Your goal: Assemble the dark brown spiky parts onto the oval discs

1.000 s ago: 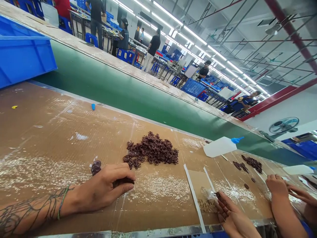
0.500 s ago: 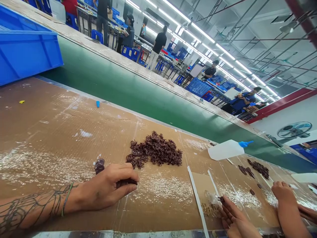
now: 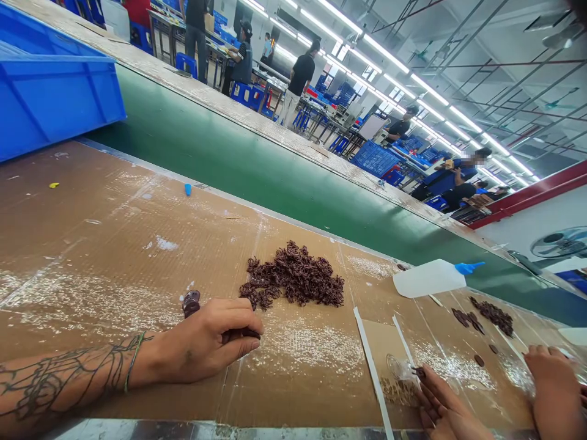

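Note:
My left hand (image 3: 217, 336) rests on the cardboard, its thumb and fingers closed on dark brown flat pieces (image 3: 238, 334), partly hidden by the fingers. Just behind its knuckles lies a small stack of dark brown discs (image 3: 190, 300). Down at the right, my right hand (image 3: 444, 400) pinches a small dark brown piece (image 3: 417, 371). Its tip is at a clear, round, shiny patch (image 3: 398, 368), whose kind I cannot make out, between two white strips (image 3: 372, 366). Beyond both hands sits a heap of dark brown, stringy pieces (image 3: 298, 275).
A white squeeze bottle (image 3: 428, 278) with a blue nozzle lies on the cardboard (image 3: 114, 244). A blue crate (image 3: 55, 91) stands at the left. Another person's hand (image 3: 553, 376) works at the right, near a smaller brown heap (image 3: 493, 315). A green belt (image 3: 229, 159) runs behind.
The view has turned slightly left, so most things sit further right in it. Both my hands keep their grips, with hardly any movement over the cardboard.

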### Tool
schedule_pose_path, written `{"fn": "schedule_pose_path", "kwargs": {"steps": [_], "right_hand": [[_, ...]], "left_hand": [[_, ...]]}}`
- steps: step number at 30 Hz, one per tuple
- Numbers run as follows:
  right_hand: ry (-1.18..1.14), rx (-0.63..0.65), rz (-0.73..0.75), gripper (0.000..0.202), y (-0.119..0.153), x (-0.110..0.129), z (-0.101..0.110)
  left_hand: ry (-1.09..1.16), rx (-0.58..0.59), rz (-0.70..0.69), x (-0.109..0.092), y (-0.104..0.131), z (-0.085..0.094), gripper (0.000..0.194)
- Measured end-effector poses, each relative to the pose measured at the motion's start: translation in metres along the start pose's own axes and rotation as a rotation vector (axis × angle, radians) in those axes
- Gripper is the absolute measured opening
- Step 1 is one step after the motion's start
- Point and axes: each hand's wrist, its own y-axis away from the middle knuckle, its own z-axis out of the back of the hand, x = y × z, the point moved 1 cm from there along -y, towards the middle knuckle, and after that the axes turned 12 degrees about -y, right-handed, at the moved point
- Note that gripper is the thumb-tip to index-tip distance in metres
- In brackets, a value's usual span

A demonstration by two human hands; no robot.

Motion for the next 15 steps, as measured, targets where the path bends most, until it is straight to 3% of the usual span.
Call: {"fn": "schedule_pose_path", "kwargs": {"steps": [4, 10, 15], "right_hand": [[-0.126, 0.068, -0.202, 0.051, -0.013, -0.001, 0.004], [-0.179, 0.028, -0.224, 0.048, -0.002, 0.012, 0.003], [-0.193, 0.075, -0.264, 0.055, -0.005, 0.011, 0.011]], "left_hand": [[0.019, -0.007, -0.011, 0.003, 0.001, -0.001, 0.01], [0.027, -0.01, 0.001, 0.004, 0.002, -0.003, 0.01], [0.027, -0.04, 0.014, 0.005, 0.002, -0.004, 0.009]]}}
